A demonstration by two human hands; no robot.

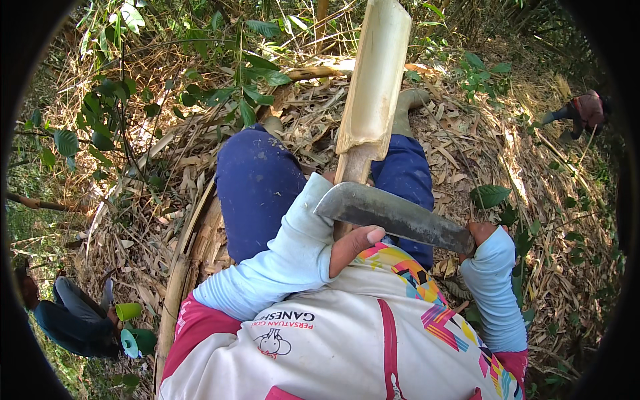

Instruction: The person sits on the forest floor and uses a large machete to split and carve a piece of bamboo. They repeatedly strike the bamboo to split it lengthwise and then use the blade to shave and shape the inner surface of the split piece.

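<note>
A long piece of split bamboo (375,87) points away from me between my knees. Its far part is a hollow, pale trough, and the near end narrows to a flat strip. My left hand (355,249), partly covered by a light blue sleeve, grips this narrow strip, with the thumb on the near side and most fingers hidden. Across the strip, above the left hand, lies the dark, broad blade of a machete (400,212). My right hand (481,233) is closed around its handle at the right. Whether the blade touches the bamboo is unclear.
Dry leaves (460,160) litter the ground around my legs. A bamboo pole (175,300) runs along my left side. Leafy stems (247,87) rise ahead on the left. One person (73,320) is at lower left by green containers (140,340); another person (588,111) is far right.
</note>
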